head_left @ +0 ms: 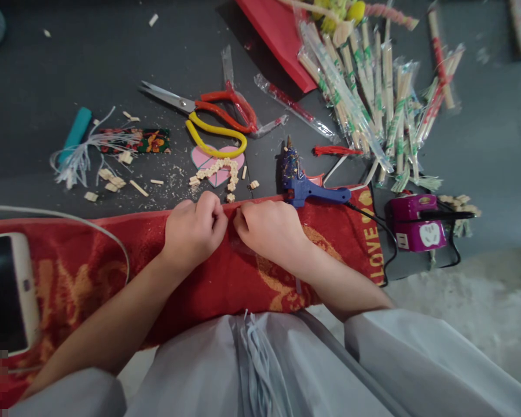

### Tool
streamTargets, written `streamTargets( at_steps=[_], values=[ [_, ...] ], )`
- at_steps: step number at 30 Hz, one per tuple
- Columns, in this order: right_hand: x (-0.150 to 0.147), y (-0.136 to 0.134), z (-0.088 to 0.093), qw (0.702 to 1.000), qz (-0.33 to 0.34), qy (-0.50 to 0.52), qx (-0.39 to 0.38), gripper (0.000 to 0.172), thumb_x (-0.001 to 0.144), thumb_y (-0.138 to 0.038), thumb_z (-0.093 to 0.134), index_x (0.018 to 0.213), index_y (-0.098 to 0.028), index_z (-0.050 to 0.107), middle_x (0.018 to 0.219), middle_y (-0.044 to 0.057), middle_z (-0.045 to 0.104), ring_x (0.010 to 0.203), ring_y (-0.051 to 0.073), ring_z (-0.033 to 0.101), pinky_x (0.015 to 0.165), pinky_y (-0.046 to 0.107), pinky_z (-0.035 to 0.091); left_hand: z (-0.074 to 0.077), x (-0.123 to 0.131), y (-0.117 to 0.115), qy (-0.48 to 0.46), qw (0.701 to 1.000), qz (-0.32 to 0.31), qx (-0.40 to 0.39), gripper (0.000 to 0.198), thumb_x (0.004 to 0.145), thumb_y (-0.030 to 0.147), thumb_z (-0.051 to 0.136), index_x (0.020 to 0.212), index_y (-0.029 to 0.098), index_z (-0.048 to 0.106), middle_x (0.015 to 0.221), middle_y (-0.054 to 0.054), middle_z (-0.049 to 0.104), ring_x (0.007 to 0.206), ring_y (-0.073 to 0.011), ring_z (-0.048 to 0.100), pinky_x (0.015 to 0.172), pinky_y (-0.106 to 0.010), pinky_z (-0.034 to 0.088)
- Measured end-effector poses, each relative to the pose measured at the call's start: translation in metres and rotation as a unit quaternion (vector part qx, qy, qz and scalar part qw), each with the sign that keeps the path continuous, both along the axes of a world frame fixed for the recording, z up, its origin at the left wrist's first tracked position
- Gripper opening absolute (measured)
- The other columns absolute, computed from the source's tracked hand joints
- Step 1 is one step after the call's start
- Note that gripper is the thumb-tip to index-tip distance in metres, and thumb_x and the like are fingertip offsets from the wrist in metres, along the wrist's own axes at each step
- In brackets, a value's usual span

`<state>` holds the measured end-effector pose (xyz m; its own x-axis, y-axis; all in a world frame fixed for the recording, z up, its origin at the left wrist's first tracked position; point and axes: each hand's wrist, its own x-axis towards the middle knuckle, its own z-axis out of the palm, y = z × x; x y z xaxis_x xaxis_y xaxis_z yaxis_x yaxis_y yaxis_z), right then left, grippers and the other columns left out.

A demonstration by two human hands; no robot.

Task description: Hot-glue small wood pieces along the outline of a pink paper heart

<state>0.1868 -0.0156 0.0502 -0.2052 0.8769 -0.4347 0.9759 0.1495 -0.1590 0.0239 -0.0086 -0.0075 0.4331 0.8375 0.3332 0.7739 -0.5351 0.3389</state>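
Note:
My left hand (195,225) is curled closed over the red towel (130,243) at the table's near edge. A short gap separates it from my right hand (271,229), whose fingers are also bent in and closed. Whatever either hand pinches is hidden behind the fingers. Just beyond them lies a curved piece made of small pale wooden bits (232,168), partly over a pink heart-shaped card (202,156). A blue glue gun (301,188) rests to the right of my right hand, nozzle pointing away. Scissors (193,105) with orange and yellow handles lie behind the heart.
Wrapped chopsticks (373,87) are heaped at the back right beside a red sheet (282,40). A purple power socket block (417,223) with black cords stands right. Left are a phone (8,289), a white cable (69,215), a teal stick (74,134) and wood scraps (113,180).

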Motion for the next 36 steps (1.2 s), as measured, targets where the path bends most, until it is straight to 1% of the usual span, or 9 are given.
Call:
streamTargets(
  at_steps=[5, 9, 13, 19, 25, 27, 30, 33, 36],
  values=[
    [0.0001, 0.0002, -0.0008, 1.000, -0.004, 0.000, 0.003, 0.042, 0.098, -0.023, 0.035, 0.093, -0.013, 0.075, 0.085, 0.018, 0.079, 0.080, 0.029, 0.078, 0.056, 0.030, 0.044, 0.0000, -0.0002, 0.0001, 0.017, 1.000, 0.008, -0.011, 0.014, 0.090, 0.021, 0.047, 0.078, 0.025, 0.042, 0.055, 0.005, 0.043, 0.049, -0.0159, 0.042, 0.058, -0.032, 0.034],
    [-0.0002, -0.0006, -0.0011, 1.000, -0.003, 0.004, 0.005, 0.042, 0.097, -0.023, 0.035, 0.092, -0.013, 0.075, 0.085, 0.018, 0.079, 0.080, 0.028, 0.078, 0.056, 0.030, 0.044, 0.0003, -0.0006, -0.0001, 0.039, 0.999, 0.011, -0.015, 0.013, 0.090, 0.021, 0.046, 0.078, 0.025, 0.043, 0.054, 0.005, 0.043, 0.049, -0.0164, 0.044, 0.057, -0.032, 0.034],
    [-0.0001, -0.0003, -0.0013, 1.000, -0.004, 0.003, 0.011, 0.042, 0.097, -0.023, 0.035, 0.093, -0.012, 0.075, 0.085, 0.018, 0.078, 0.079, 0.028, 0.078, 0.056, 0.030, 0.043, 0.0007, -0.0005, -0.0001, 0.030, 0.999, 0.000, 0.012, 0.012, 0.091, 0.019, 0.046, 0.080, 0.025, 0.044, 0.055, 0.005, 0.045, 0.050, -0.0166, 0.044, 0.058, -0.032, 0.035],
    [0.0001, 0.0002, -0.0011, 1.000, -0.004, -0.002, -0.002, 0.042, 0.098, -0.024, 0.035, 0.094, -0.012, 0.075, 0.085, 0.018, 0.078, 0.080, 0.028, 0.078, 0.056, 0.029, 0.042, 0.0003, -0.0001, -0.0004, 0.017, 0.999, 0.012, -0.026, 0.012, 0.090, 0.021, 0.047, 0.078, 0.025, 0.045, 0.053, 0.005, 0.043, 0.049, -0.0168, 0.042, 0.057, -0.032, 0.034],
    [0.0004, -0.0011, -0.0029, 1.000, -0.006, 0.002, 0.008, 0.041, 0.098, -0.023, 0.033, 0.091, -0.014, 0.072, 0.084, 0.017, 0.078, 0.079, 0.028, 0.077, 0.055, 0.029, 0.040, -0.0024, -0.0013, -0.0009, 0.009, 1.000, 0.007, -0.005, 0.010, 0.091, 0.022, 0.047, 0.081, 0.023, 0.049, 0.055, 0.005, 0.044, 0.050, -0.0158, 0.043, 0.057, -0.031, 0.035],
    [0.0000, -0.0010, -0.0023, 1.000, -0.014, 0.004, 0.009, 0.040, 0.099, -0.024, 0.032, 0.094, -0.014, 0.070, 0.085, 0.016, 0.078, 0.079, 0.028, 0.077, 0.054, 0.029, 0.040, -0.0028, -0.0016, -0.0010, 0.011, 1.000, 0.006, -0.013, 0.009, 0.092, 0.022, 0.047, 0.084, 0.023, 0.052, 0.055, 0.005, 0.046, 0.050, -0.0158, 0.043, 0.058, -0.031, 0.035],
    [-0.0010, -0.0003, -0.0006, 0.999, -0.038, 0.002, 0.009, 0.035, 0.100, -0.027, 0.031, 0.107, -0.013, 0.063, 0.086, 0.015, 0.078, 0.078, 0.028, 0.077, 0.054, 0.029, 0.040, -0.0029, -0.0018, -0.0013, 0.028, 0.999, 0.009, -0.027, 0.010, 0.093, 0.023, 0.046, 0.091, 0.021, 0.056, 0.057, 0.004, 0.050, 0.050, -0.0152, 0.045, 0.059, -0.031, 0.037],
    [-0.0014, 0.0004, 0.0006, 0.999, -0.051, 0.008, 0.006, 0.032, 0.100, -0.028, 0.033, 0.117, -0.013, 0.056, 0.087, 0.012, 0.077, 0.079, 0.027, 0.077, 0.055, 0.029, 0.041, -0.0026, -0.0019, -0.0015, 0.043, 0.999, 0.009, -0.018, 0.013, 0.095, 0.023, 0.047, 0.098, 0.020, 0.059, 0.060, 0.004, 0.055, 0.050, -0.0154, 0.049, 0.061, -0.031, 0.040],
    [-0.0017, 0.0003, 0.0013, 0.999, -0.050, 0.010, 0.002, 0.034, 0.100, -0.028, 0.033, 0.123, -0.013, 0.053, 0.086, 0.011, 0.077, 0.079, 0.027, 0.077, 0.056, 0.029, 0.041, -0.0017, -0.0018, -0.0014, 0.055, 0.998, 0.007, -0.010, 0.016, 0.095, 0.024, 0.047, 0.103, 0.020, 0.061, 0.062, 0.003, 0.059, 0.052, -0.0163, 0.053, 0.061, -0.031, 0.041]
  ],
)
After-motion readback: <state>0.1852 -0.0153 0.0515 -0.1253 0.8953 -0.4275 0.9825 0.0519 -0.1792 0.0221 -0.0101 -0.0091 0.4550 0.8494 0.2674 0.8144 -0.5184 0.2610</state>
